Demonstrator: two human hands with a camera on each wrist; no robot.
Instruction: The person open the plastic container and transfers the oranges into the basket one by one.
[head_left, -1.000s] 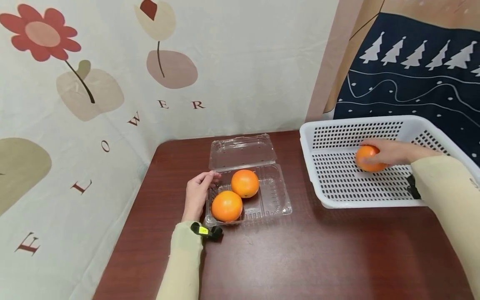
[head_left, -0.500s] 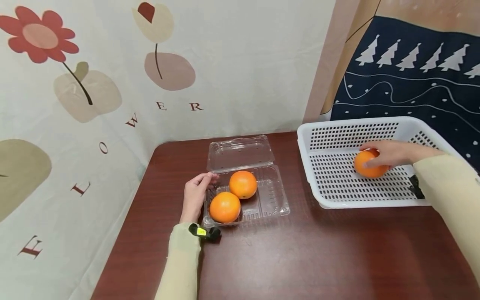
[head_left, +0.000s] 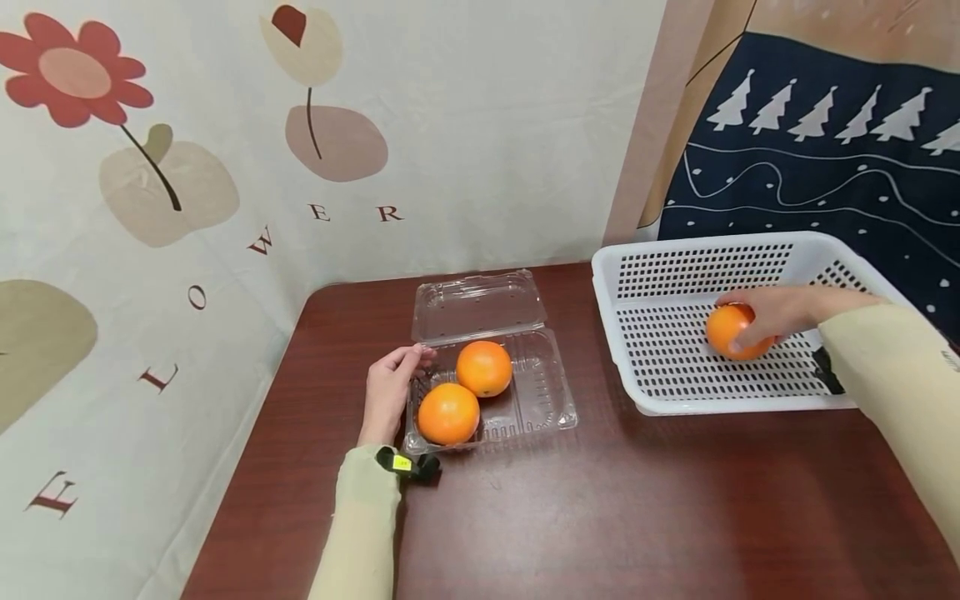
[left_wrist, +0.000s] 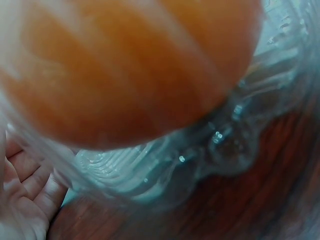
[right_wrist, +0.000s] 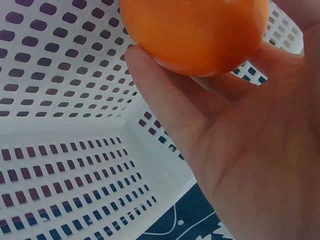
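Note:
In the head view, a clear plastic clamshell container point(head_left: 536, 375) lies on the table with its lid point(head_left: 480, 304) folded back. Two oranges touch in its left part, one nearer orange point(head_left: 448, 414) and one farther orange point(head_left: 483, 368). My left hand point(head_left: 386, 392) pinches the container's left rim; the left wrist view has its fingers point(left_wrist: 37, 182) beside the clear wall, an orange point(left_wrist: 130, 75) filling the top. Over at the right, my right hand point(head_left: 783, 310) grips another orange point(head_left: 731, 331) inside a white basket point(head_left: 633, 367), thumb and fingers around it.
The perforated basket stands at the back right of the dark red wooden table point(head_left: 600, 508). Behind the table hangs a white cloth point(head_left: 487, 142) with printed flowers, and a navy cloth point(head_left: 810, 183) with white trees at the right.
My right hand and its orange have shifted slightly toward the basket's near side. The left hand keeps its place at the container; the head view has drifted a little.

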